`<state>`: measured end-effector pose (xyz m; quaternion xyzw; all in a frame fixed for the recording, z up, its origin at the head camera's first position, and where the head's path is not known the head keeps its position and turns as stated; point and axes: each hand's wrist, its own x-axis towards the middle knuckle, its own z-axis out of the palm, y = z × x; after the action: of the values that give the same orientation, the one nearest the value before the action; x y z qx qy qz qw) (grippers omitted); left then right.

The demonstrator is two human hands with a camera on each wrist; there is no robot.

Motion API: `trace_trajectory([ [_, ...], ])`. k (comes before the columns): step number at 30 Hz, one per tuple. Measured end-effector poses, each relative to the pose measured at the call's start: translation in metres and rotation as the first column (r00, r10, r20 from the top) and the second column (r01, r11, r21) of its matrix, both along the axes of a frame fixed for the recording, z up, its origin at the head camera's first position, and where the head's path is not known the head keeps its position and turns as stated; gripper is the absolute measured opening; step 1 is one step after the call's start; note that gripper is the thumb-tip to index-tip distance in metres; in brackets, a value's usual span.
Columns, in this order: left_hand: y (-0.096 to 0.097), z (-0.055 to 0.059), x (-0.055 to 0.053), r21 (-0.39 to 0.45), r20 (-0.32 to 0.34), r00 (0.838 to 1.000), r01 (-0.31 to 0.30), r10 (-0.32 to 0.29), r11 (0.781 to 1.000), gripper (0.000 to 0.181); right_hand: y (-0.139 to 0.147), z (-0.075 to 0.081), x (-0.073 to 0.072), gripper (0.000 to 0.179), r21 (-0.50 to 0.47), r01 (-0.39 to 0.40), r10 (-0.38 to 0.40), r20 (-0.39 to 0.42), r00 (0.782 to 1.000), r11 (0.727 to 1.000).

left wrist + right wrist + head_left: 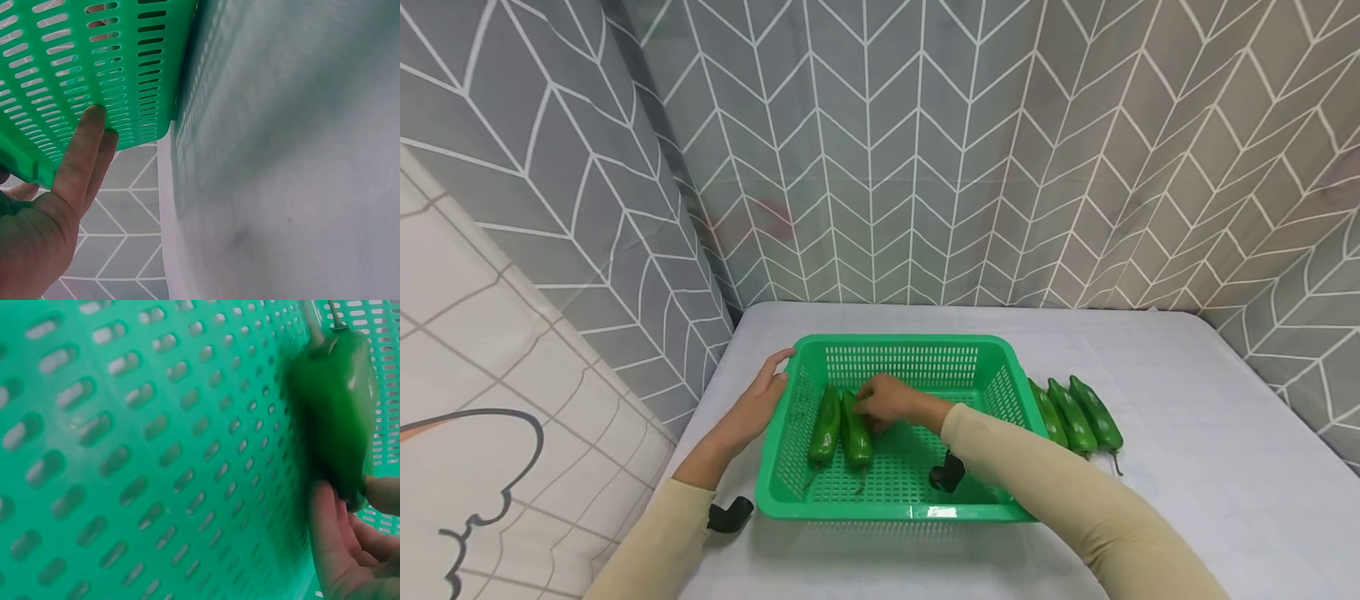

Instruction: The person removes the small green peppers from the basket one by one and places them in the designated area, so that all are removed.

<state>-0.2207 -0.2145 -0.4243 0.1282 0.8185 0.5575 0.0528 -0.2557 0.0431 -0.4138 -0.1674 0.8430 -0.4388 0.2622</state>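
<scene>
Inside a green slotted plastic basket [891,510], two long green peppers lie side by side near the left wall, stems toward the front. My right hand [889,400] reaches in and pinches the blunt end of the right-hand pepper [857,442]. In the right wrist view, finger and thumb sit on either side of that pepper's [340,406] lower tip. The other pepper [825,429] lies just left of it. At the basket's left side is my left hand [758,408]; its straight fingers [80,156] rest against the outer slotted wall [134,81], close to the rim.
Three more green peppers [1077,417] lie in a row on the white-covered table [1217,467], right of the basket. Black wrist pieces [730,515] show at both wrists. A grey patterned curtain [925,167] hangs behind the table.
</scene>
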Motion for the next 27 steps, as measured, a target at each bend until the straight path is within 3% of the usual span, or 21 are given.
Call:
trace_trajectory([
  [10, 0.002, 0.000, -0.002, 0.009, -0.012, 1.000, 0.018, -0.018, 1.000, 0.049, 0.002, 0.005, -0.005, 0.038, 0.002, 0.027, -0.027, -0.014, 1.000, 1.000],
  [18, 0.001, 0.002, 0.001, -0.011, 0.023, 1.000, 0.000, 0.001, 1.000, 0.049, 0.006, 0.010, -0.008, 0.037, -0.056, 0.044, -0.044, 0.010, 0.999, 0.997],
  [27, 0.001, 0.003, 0.000, -0.012, 0.015, 1.000, 0.000, 0.000, 1.000, 0.048, 0.009, 0.016, -0.011, 0.039, -0.049, 0.030, -0.031, -0.008, 1.000, 0.998],
])
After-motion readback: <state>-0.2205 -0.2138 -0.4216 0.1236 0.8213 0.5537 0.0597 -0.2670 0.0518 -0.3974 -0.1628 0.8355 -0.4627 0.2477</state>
